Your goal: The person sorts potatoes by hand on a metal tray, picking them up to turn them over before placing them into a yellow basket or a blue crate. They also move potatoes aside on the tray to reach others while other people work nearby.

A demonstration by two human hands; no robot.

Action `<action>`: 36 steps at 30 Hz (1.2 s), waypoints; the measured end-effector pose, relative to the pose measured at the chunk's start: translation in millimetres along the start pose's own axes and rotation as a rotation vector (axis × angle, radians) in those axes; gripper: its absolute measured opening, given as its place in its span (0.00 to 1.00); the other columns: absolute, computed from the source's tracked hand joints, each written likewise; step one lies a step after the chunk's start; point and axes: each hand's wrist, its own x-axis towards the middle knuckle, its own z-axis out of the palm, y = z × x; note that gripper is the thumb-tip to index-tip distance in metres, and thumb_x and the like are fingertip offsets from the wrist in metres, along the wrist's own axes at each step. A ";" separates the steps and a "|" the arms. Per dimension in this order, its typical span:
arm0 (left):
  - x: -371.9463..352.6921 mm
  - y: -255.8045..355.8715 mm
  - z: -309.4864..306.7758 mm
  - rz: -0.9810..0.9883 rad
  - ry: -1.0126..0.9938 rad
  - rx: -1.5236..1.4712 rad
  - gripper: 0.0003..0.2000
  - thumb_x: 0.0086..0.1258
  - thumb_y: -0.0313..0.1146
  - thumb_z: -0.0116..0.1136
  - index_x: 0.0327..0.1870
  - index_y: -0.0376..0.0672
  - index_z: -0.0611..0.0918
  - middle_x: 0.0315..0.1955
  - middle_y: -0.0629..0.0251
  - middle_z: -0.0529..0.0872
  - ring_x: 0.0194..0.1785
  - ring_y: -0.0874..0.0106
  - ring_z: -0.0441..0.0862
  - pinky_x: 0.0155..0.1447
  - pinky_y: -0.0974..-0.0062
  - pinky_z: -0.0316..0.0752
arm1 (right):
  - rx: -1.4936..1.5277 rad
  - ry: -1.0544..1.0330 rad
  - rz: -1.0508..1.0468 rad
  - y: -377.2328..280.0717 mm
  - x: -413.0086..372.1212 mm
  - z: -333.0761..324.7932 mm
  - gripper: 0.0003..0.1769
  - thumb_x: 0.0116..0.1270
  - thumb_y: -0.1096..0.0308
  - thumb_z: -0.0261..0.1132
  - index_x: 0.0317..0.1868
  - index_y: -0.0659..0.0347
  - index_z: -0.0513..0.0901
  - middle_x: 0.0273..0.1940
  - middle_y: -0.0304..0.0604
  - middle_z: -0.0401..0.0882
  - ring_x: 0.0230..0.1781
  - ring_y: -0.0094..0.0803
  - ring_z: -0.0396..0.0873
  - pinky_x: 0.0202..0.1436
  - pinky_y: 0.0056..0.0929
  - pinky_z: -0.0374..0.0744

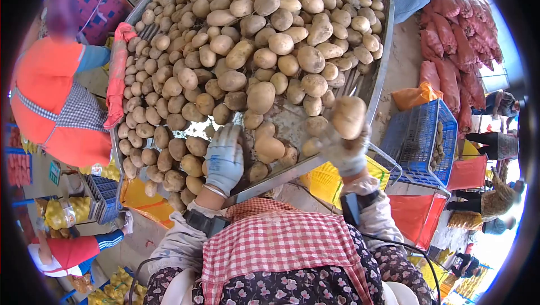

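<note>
A large heap of potatoes covers the metal sorting table in front of me. My left hand, in a pale blue and white glove, rests near the front edge with fingers stretched out, beside several potatoes. Past the right part of that edge is my right hand, also gloved and smeared by motion. A big potato sits in its fingers. Between the hands, a misshapen potato lies on the metal.
A yellow crate stands under the front right edge, with a blue crate farther right. Red sacks are piled at the upper right. A co-worker in orange stands at the left side, and others are at the far right.
</note>
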 end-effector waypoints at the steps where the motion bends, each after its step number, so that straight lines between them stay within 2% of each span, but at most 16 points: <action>1: 1.8 -8.1 1.4 -0.038 0.098 -0.203 0.28 0.69 0.37 0.56 0.68 0.36 0.67 0.63 0.48 0.73 0.64 0.47 0.71 0.66 0.56 0.67 | -0.098 0.003 -0.022 -13.9 -11.7 -9.4 0.40 0.58 0.30 0.54 0.53 0.61 0.76 0.27 0.43 0.75 0.30 0.38 0.75 0.39 0.42 0.75; 4: 48.0 13.0 -30.6 0.151 0.333 -0.210 0.27 0.67 0.36 0.57 0.66 0.38 0.70 0.59 0.44 0.75 0.55 0.47 0.77 0.61 0.59 0.72 | -0.374 -0.074 0.061 -75.6 -63.6 -48.0 0.43 0.59 0.26 0.51 0.46 0.63 0.78 0.20 0.40 0.74 0.16 0.37 0.71 0.26 0.39 0.74; 6: 79.2 27.5 -29.7 0.218 0.202 -0.164 0.31 0.64 0.42 0.62 0.68 0.43 0.68 0.61 0.44 0.73 0.55 0.48 0.77 0.57 0.57 0.74 | -0.529 0.162 0.106 -111.2 -111.4 -66.3 0.42 0.63 0.27 0.50 0.46 0.64 0.80 0.23 0.42 0.77 0.15 0.38 0.72 0.26 0.40 0.75; 8: 100.1 38.8 -10.7 0.147 -0.041 0.160 0.34 0.62 0.46 0.63 0.70 0.51 0.67 0.63 0.46 0.71 0.52 0.52 0.78 0.53 0.57 0.75 | -1.069 0.715 0.028 -141.0 -145.8 -116.4 0.36 0.70 0.35 0.51 0.48 0.66 0.80 0.28 0.44 0.82 0.23 0.34 0.78 0.34 0.34 0.78; 9: 108.7 41.7 2.0 0.156 0.025 0.241 0.32 0.60 0.49 0.63 0.67 0.55 0.70 0.61 0.49 0.72 0.48 0.55 0.79 0.50 0.57 0.76 | -1.500 0.838 0.050 -165.7 -158.4 -151.4 0.22 0.73 0.56 0.59 0.56 0.67 0.77 0.44 0.46 0.83 0.41 0.33 0.81 0.49 0.28 0.77; 10: 116.7 47.1 3.3 0.160 0.022 0.238 0.32 0.60 0.49 0.63 0.67 0.55 0.70 0.61 0.49 0.72 0.48 0.55 0.79 0.50 0.57 0.76 | -1.499 0.844 0.051 -159.8 -157.8 -142.6 0.22 0.73 0.56 0.59 0.56 0.67 0.77 0.44 0.46 0.83 0.41 0.33 0.81 0.49 0.28 0.77; 12: 129.7 55.0 0.3 -0.067 -0.195 0.108 0.31 0.58 0.47 0.65 0.65 0.56 0.72 0.61 0.53 0.72 0.52 0.57 0.78 0.53 0.58 0.75 | -1.669 0.789 -0.512 -128.6 -129.8 -92.8 0.21 0.70 0.60 0.62 0.57 0.66 0.77 0.47 0.44 0.82 0.46 0.31 0.80 0.52 0.25 0.76; 14: 128.1 38.3 4.6 0.107 0.101 -0.030 0.27 0.62 0.49 0.62 0.61 0.50 0.75 0.53 0.55 0.79 0.43 0.62 0.82 0.39 0.61 0.79 | -2.355 0.573 -0.633 -110.4 -88.1 -57.9 0.27 0.58 0.69 0.67 0.60 0.61 0.76 0.51 0.52 0.81 0.53 0.46 0.79 0.59 0.38 0.75; 15: 127.2 38.7 -10.0 -0.172 -0.068 -0.679 0.25 0.64 0.50 0.59 0.59 0.47 0.75 0.48 0.56 0.81 0.37 0.63 0.83 0.31 0.66 0.77 | -2.356 0.323 -0.804 -98.7 -61.9 -43.8 0.31 0.55 0.67 0.69 0.61 0.59 0.74 0.55 0.52 0.78 0.58 0.51 0.74 0.64 0.45 0.71; 17: 114.5 24.5 -16.8 -0.518 -0.371 -1.858 0.27 0.70 0.55 0.51 0.56 0.39 0.77 0.39 0.59 0.87 0.26 0.66 0.83 0.17 0.77 0.74 | -2.650 0.273 -0.638 -71.6 -20.5 -14.2 0.39 0.53 0.62 0.70 0.66 0.56 0.69 0.65 0.49 0.70 0.68 0.47 0.64 0.73 0.47 0.58; 21: 90.8 41.2 -35.1 -0.801 -0.358 -2.455 0.26 0.73 0.53 0.44 0.60 0.41 0.74 0.53 0.47 0.81 0.38 0.52 0.85 0.32 0.65 0.85 | -2.734 0.239 -0.290 -63.2 43.9 -22.8 0.37 0.52 0.58 0.71 0.64 0.57 0.72 0.59 0.50 0.75 0.62 0.50 0.71 0.71 0.48 0.62; 24: 76.8 44.8 -40.1 -0.610 -0.518 -2.639 0.27 0.74 0.53 0.42 0.61 0.38 0.73 0.53 0.48 0.80 0.44 0.54 0.82 0.36 0.64 0.85 | -2.691 0.296 0.093 -70.2 47.6 -3.6 0.32 0.58 0.60 0.68 0.63 0.56 0.72 0.53 0.48 0.79 0.55 0.46 0.77 0.67 0.44 0.68; 27: 61.2 45.8 -40.7 -0.839 -0.459 -2.722 0.31 0.71 0.58 0.48 0.62 0.37 0.72 0.54 0.44 0.78 0.47 0.52 0.81 0.38 0.63 0.85 | -0.623 0.195 -0.043 -50.9 38.5 -22.6 0.26 0.71 0.51 0.56 0.59 0.62 0.74 0.50 0.49 0.81 0.47 0.43 0.82 0.47 0.38 0.82; 30: 50.3 44.7 -32.7 -0.884 -0.408 -2.676 0.33 0.69 0.60 0.50 0.60 0.36 0.73 0.49 0.45 0.80 0.44 0.53 0.83 0.37 0.63 0.84 | -0.111 -0.068 0.136 -21.8 35.0 -3.7 0.30 0.72 0.46 0.50 0.60 0.64 0.73 0.50 0.52 0.81 0.47 0.45 0.82 0.48 0.40 0.82; 31: 50.6 45.9 -34.1 -0.792 -0.414 -2.626 0.33 0.69 0.61 0.50 0.60 0.37 0.73 0.46 0.46 0.82 0.42 0.54 0.84 0.36 0.62 0.84 | -0.048 0.103 0.186 -14.6 37.6 -3.5 0.32 0.72 0.45 0.44 0.61 0.65 0.73 0.50 0.53 0.81 0.46 0.47 0.82 0.47 0.45 0.83; 36: 46.5 51.9 -31.9 -0.853 -0.397 -2.611 0.32 0.69 0.58 0.53 0.60 0.37 0.72 0.42 0.49 0.83 0.41 0.57 0.85 0.37 0.62 0.85 | 0.098 -0.054 0.286 13.8 37.5 1.7 0.33 0.71 0.42 0.43 0.56 0.64 0.75 0.48 0.53 0.82 0.44 0.51 0.82 0.42 0.48 0.82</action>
